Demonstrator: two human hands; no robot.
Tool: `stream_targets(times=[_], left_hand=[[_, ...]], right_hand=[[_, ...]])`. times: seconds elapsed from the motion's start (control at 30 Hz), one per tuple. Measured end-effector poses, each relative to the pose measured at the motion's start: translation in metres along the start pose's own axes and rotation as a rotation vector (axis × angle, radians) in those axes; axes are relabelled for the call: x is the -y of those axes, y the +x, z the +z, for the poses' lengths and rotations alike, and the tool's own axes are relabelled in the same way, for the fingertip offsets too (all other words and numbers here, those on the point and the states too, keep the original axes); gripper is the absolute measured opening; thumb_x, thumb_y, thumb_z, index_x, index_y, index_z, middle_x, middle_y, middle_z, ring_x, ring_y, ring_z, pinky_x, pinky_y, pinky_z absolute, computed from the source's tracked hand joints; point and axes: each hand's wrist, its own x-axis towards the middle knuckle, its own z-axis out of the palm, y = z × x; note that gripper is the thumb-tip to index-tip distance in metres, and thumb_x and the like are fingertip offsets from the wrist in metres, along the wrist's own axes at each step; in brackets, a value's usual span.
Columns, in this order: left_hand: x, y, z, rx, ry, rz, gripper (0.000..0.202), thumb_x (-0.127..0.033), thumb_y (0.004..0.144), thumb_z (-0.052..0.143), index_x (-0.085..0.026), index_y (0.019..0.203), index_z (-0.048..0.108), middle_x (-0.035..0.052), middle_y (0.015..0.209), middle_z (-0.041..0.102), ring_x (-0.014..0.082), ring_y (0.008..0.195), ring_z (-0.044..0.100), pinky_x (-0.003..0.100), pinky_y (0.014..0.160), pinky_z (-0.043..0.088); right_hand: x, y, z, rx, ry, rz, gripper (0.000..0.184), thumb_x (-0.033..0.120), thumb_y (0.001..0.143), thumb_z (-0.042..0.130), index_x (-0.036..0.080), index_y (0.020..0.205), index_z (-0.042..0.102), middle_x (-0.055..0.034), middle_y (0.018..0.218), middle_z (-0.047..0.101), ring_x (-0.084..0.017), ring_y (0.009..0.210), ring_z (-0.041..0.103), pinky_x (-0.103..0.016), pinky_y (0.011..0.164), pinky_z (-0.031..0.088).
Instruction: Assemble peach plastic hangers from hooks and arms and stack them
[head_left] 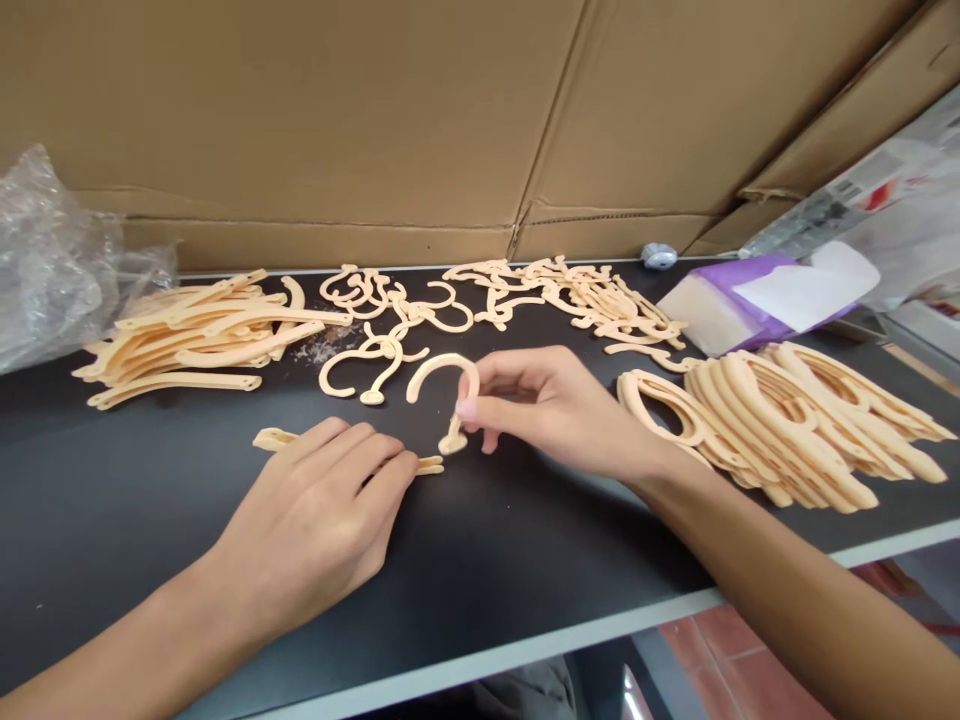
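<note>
My right hand [551, 405] pinches a peach plastic hook [442, 385] by its shank, holding it upright above the black tabletop [487, 550]. My left hand [322, 520] lies palm down with its fingers pressing a flat peach hanger bar [271, 438], whose two ends stick out on either side of the hand. The hook's foot sits just right of the bar's right end.
Loose hooks [390, 320] lie scattered at the back centre. A heap of hanger bars [195, 335] is at the left, stacked assembled hangers [787, 420] at the right. Crumpled clear plastic [52, 260] sits far left, a purple-and-white packet [757, 300] back right, cardboard [337, 130] behind.
</note>
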Motion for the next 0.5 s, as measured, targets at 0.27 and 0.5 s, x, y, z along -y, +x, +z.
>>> stream_targets(times=[0.27,0.5], left_hand=[[-0.001,-0.001,0.001,-0.025,-0.028,0.004,0.016,-0.005,0.093,0.057,-0.012,0.087,0.07,0.0065,0.082,0.07,0.0211,0.071,0.061,0.039,0.067,0.045],[-0.002,-0.001,0.003,-0.035,-0.049,-0.006,0.016,-0.002,0.091,0.058,-0.01,0.086,0.071,0.0062,0.082,0.07,0.0205,0.068,0.059,0.039,0.064,0.042]], right_hand=[[-0.016,0.005,0.009,0.062,0.146,0.119,0.026,0.035,0.077,0.084,0.015,0.079,0.067,0.0012,0.069,0.069,-0.011,0.065,0.065,-0.024,0.065,0.057],[-0.02,0.01,0.008,0.076,0.239,0.208,0.033,0.038,0.071,0.088,0.014,0.073,0.065,-0.0007,0.065,0.07,-0.011,0.058,0.065,-0.025,0.06,0.058]])
